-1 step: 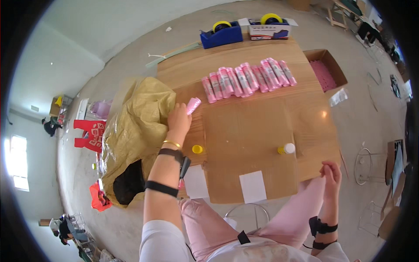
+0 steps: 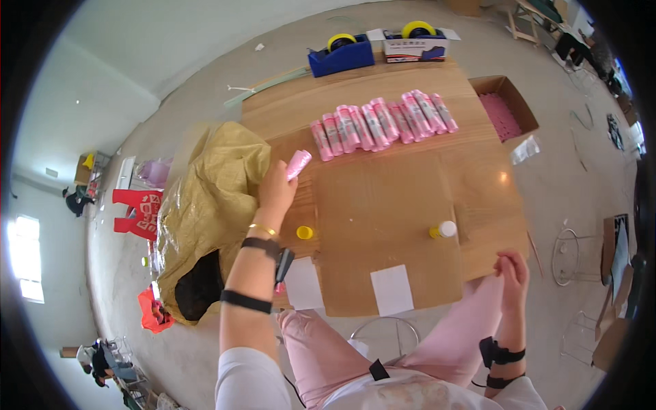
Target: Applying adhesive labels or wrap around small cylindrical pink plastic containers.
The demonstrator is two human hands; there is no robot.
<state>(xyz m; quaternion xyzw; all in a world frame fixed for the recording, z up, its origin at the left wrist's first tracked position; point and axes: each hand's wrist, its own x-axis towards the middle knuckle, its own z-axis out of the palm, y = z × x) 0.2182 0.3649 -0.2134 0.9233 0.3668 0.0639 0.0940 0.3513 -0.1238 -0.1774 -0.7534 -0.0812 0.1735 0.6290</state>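
Note:
My left hand [image 2: 277, 190] is closed around one end of a shiny pink roll [image 2: 298, 164], which looks like a roll of thin plastic bags. It is at the table's left side, beside a crumpled tan woven sack [image 2: 229, 160]. Similar pink rolls [image 2: 383, 124] with printed labels lie in a row across the far part of the table. Past the near right table edge, over my thigh, is my right hand [image 2: 512, 273], its fingers loosely bent and nothing visible in them. A yellow cap [image 2: 305, 232] and a small yellow bottle with a white lid [image 2: 443, 229] are nearer me.
A flat cardboard sheet [image 2: 383, 205] covers the table's middle, with white papers [image 2: 392, 289] at its near edge. Blue tape dispenser [image 2: 342, 56] and a white box [image 2: 415, 49] stand at the far edge. An open carton [image 2: 526, 113] sits beyond the right side. People are in the background.
The whole picture has shifted slightly left. My left hand still holds the pink roll, and my right hand and the things on the table keep their places.

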